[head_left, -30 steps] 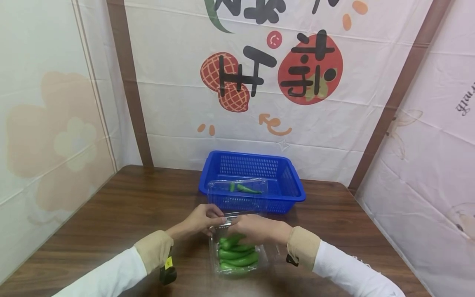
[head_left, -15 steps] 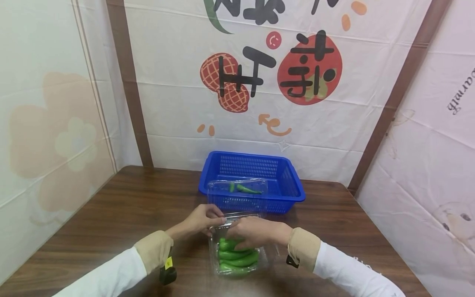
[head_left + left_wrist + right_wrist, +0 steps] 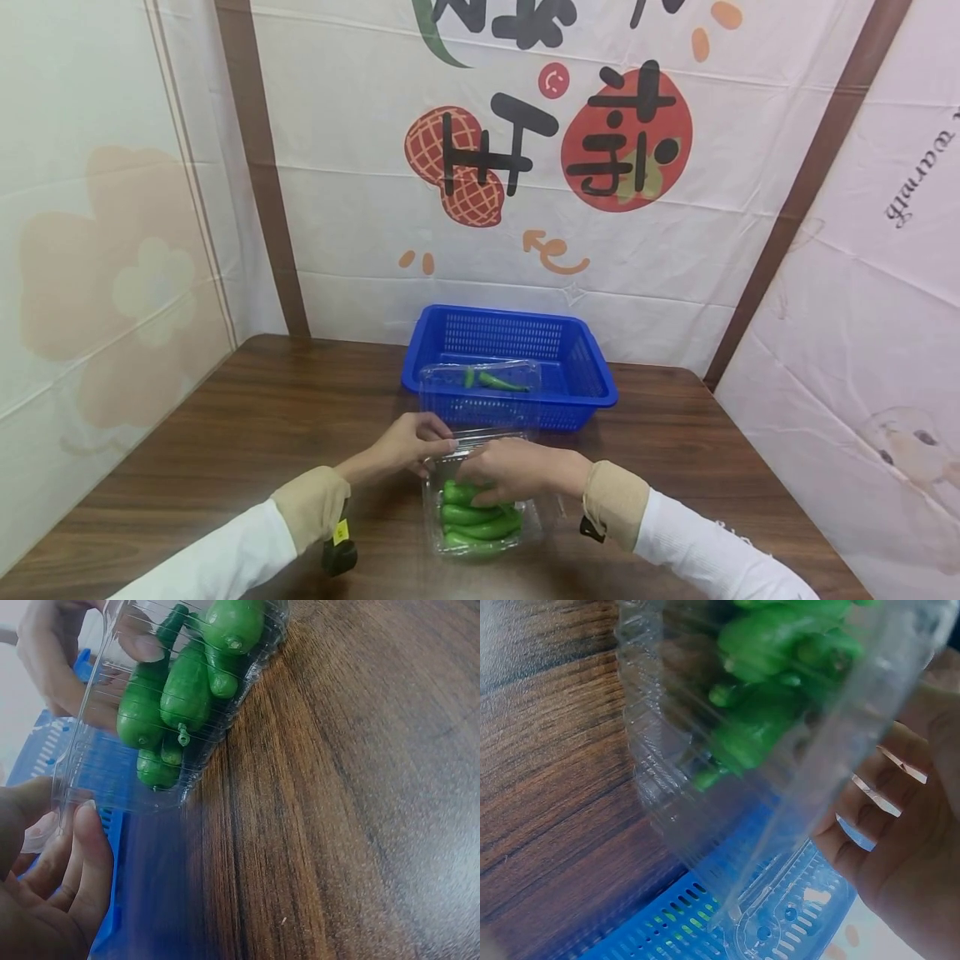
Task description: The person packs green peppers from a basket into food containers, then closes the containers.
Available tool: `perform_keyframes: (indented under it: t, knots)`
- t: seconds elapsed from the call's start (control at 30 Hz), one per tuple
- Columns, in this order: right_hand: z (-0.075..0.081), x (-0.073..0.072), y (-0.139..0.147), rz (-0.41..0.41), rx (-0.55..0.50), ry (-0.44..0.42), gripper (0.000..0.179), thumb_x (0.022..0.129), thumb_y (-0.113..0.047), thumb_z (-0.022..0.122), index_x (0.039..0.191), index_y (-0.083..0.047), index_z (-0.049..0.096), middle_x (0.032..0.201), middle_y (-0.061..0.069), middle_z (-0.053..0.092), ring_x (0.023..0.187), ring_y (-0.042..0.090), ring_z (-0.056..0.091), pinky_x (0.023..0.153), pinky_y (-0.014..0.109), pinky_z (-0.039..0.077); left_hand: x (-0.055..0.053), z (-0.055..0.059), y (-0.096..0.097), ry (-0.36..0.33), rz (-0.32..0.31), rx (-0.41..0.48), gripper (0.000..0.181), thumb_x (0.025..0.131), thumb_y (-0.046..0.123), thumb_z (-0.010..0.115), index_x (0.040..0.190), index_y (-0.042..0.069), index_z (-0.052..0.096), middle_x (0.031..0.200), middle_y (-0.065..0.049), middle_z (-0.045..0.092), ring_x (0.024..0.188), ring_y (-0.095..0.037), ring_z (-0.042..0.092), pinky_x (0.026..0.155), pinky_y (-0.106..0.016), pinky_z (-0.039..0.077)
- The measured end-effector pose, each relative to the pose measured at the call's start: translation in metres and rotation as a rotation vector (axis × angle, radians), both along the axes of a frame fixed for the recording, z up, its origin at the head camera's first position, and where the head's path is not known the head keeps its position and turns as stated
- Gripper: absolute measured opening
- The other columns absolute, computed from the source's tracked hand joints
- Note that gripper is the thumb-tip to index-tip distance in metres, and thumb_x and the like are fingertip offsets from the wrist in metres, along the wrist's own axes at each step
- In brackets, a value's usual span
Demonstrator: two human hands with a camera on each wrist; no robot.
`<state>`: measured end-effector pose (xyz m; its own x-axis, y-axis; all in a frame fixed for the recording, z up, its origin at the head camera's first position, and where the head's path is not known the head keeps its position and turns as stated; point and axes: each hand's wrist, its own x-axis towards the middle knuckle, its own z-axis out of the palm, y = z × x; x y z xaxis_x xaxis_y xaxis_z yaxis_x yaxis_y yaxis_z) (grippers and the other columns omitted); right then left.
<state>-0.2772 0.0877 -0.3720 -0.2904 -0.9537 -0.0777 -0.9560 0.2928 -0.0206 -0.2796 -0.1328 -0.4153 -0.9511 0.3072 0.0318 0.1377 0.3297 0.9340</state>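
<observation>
An open clear plastic clamshell box [image 3: 532, 527] with several green peppers [image 3: 483, 528] in it stands on the table before me. My left hand [image 3: 412, 442] pinches the box's rim near its far left corner, thumb on one side and fingers on the other, as the left wrist view shows. Over the far rim reaches my right hand [image 3: 517, 468], its fingers curled down into the box. Through the clear wall in the left wrist view, its thumb and a finger lie around a green pepper [image 3: 141, 712]. The right hand hides part of the peppers in the head view.
Behind the box stands a blue perforated basket [image 3: 603, 387], with a few green peppers [image 3: 501, 383] inside. The raised clear lid [image 3: 442, 406] overlaps the basket's near side. A brown wooden table [image 3: 300, 400] lies beneath, with printed cloth walls [image 3: 360, 250] around it.
My right hand has shifted slightly and uncovered more of the peppers in the box. The left hand stays at the rim.
</observation>
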Motion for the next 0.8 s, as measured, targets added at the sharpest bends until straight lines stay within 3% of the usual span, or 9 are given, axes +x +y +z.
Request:
perform_keyframes:
  t: [0.27, 0.57, 0.8]
  knots:
    - [-0.0011, -0.0004, 0.0009, 0.021, -0.023, 0.026, 0.025, 0.089, -0.024, 0.074, 0.112, -0.016, 0.069, 0.092, -0.014, 0.065, 0.082, -0.007, 0.055, 0.074, 0.008, 0.046, 0.0024, 0.0028, -0.0008, 0.006, -0.02, 0.015, 0.024, 0.089, 0.012, 0.074, 0.101, -0.006, 0.063, 0.081, -0.014, 0.069, 0.057, -0.015, 0.059, 0.051, -0.035, 0.058]
    - [0.0, -0.0029, 0.002, 0.012, -0.031, 0.027, 0.025, 0.09, -0.02, 0.073, 0.114, -0.019, 0.068, 0.104, -0.011, 0.067, 0.088, -0.004, 0.057, 0.074, 0.012, 0.05, 0.0015, 0.0014, -0.0001, 0.002, -0.005, 0.006, 0.024, 0.089, 0.013, 0.076, 0.1, -0.004, 0.064, 0.079, -0.01, 0.069, 0.057, -0.016, 0.059, 0.05, -0.034, 0.057]
    - [0.0054, -0.007, 0.0072, 0.037, -0.093, 0.05, 0.023, 0.091, -0.022, 0.072, 0.113, -0.022, 0.071, 0.107, -0.011, 0.067, 0.094, -0.005, 0.059, 0.08, 0.01, 0.048, 0.001, 0.0009, 0.001, -0.005, 0.003, -0.002, 0.023, 0.089, 0.013, 0.075, 0.099, -0.004, 0.064, 0.078, -0.009, 0.069, 0.058, -0.017, 0.059, 0.051, -0.035, 0.058]
